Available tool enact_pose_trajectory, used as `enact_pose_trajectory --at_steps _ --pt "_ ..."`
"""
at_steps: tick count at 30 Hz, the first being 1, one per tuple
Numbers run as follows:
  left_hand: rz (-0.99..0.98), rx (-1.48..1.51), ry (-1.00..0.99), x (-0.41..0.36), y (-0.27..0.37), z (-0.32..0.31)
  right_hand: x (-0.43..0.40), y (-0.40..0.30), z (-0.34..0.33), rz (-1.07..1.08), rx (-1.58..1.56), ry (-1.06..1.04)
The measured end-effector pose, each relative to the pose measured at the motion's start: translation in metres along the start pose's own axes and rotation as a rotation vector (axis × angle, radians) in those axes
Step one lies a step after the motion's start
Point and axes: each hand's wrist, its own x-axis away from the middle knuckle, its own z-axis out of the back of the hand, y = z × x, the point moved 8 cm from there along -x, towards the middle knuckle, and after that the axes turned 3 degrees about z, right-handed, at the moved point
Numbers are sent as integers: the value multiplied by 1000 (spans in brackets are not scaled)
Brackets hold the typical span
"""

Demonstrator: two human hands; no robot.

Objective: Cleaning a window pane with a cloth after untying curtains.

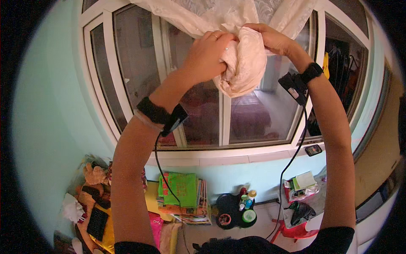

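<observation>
A whitish patterned curtain [250, 68] hangs before the window, its lower part bundled into a rounded knot-like mass between my raised hands. My left hand [211, 57], with a ring on one finger, grips the bundle from the left, its fingertips hidden in the folds. On the bundle's upper right, my right hand [269, 39] holds the gathered cloth, with some of its fingers hidden behind it. Each wrist bears a black strap with a small device and a cable.
Behind the curtain is a white-framed window [225, 120]. A phone-like device [313, 150] lies on the sill. Below are a stack of books [180, 193], a black stand with bottles [234, 209], a cluttered table [288, 219], and a red stool [295, 233]. Two black cables hang from the wrists.
</observation>
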Motion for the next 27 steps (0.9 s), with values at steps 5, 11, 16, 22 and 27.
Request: enact_pose_trajectory --at_steps 5,11,16,22,27 --pt "111 172 -5 -8 -8 -2 6 0 11 -39 117 369" --pt "64 155 94 -7 3 -3 10 -7 7 -222 -426 513" --pt "66 -7 218 -12 7 1 -7 -28 -27 170 336 4" --pt "189 -53 70 -5 -2 -10 22 3 24 -22 -99 589" --pt "236 20 106 -5 -19 -14 52 -23 6 267 -640 738"
